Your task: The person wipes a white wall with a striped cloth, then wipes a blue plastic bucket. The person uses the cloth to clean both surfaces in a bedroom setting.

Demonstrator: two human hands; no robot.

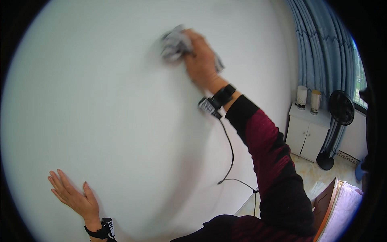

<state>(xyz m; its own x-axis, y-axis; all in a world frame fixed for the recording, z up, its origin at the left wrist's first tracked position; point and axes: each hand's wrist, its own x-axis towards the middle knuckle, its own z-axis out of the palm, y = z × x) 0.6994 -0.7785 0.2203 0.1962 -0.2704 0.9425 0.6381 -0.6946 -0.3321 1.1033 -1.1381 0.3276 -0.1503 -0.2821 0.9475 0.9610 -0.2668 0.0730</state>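
Note:
A crumpled grey cloth is bunched in my right hand, high on the white wall; a striped end of it shows beside the wrist. The hand and cloth are slightly blurred. My left hand is at the lower left, fingers spread, its palm towards the wall and nothing in it. Whether that palm presses on the wall I cannot tell. Both wrists wear black straps with small devices, and a black cable hangs from the right one.
At the right, a small white cabinet bears two cylindrical things. Beside it stand a black pedestal fan and blue curtains by a window. Lower right is a wooden bed end with light purple bedding.

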